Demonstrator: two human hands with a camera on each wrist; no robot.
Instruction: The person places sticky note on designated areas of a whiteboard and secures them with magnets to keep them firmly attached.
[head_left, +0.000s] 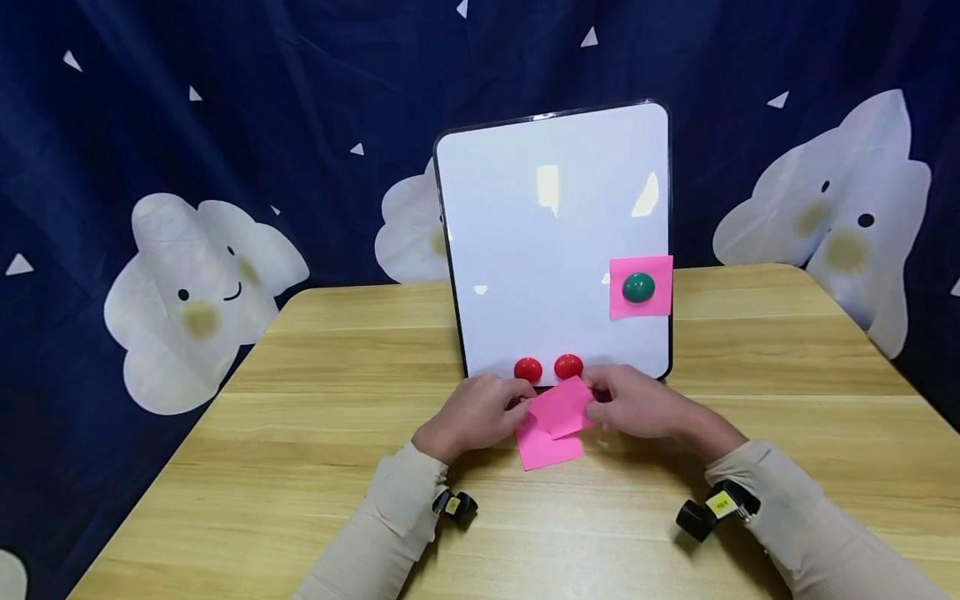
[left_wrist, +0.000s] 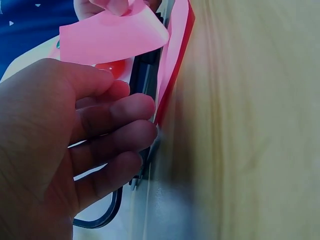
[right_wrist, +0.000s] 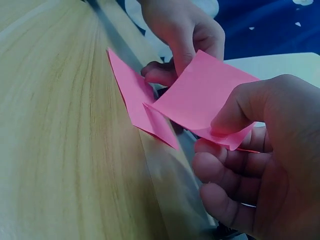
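Note:
My right hand [head_left: 637, 402] pinches a pink sticky note [right_wrist: 205, 95] between thumb and fingers near one corner, and the note bends slightly. Below it, a second pink piece [head_left: 551, 452] with a darker red edge lies at the foot of the whiteboard [head_left: 555, 258]. My left hand [head_left: 480, 412] hovers at the note's left side, its fingers loosely bent with nothing seen between them in the left wrist view. Two round red magnets, a left one [head_left: 528, 370] and a right one [head_left: 568, 366], sit along the board's bottom edge, just above the hands.
On the board's right side, a green magnet [head_left: 638, 287] sits over another pink sticky note [head_left: 619, 307]. The black-framed board stands upright on a wooden table [head_left: 322, 400]. Behind hangs a dark blue curtain [head_left: 300, 83] printed with clouds.

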